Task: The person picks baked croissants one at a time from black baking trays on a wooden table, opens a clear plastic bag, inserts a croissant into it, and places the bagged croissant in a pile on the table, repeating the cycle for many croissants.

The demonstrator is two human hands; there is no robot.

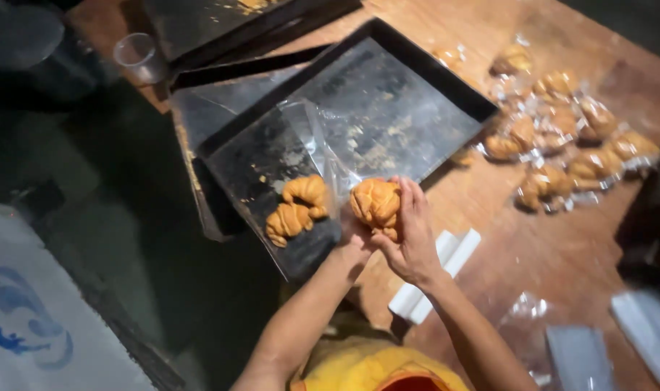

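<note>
Croissant (pixel 376 203): your right hand (pixel 415 235) clasps it, long axis roughly upright.
Left hand (pixel 353 242): beneath the croissant, grip hidden, cannot tell.
Clear bag (pixel 323 137): above your hands.

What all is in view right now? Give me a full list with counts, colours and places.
Baking tray: one, black, crumbs on it, tilted over other trays on the wooden table.
Loose croissants: two, golden brown, on the tray's near corner.
Held croissant: one, golden brown, going into a clear plastic bag.
Bagged croissants: about ten, in clear wrap, far right of table.
Plastic cup: one, clear, far left table edge.
White strips: two or so, by the right wrist.
Left hand: under the croissant.
Right hand: cupping the croissant's right side.
</note>
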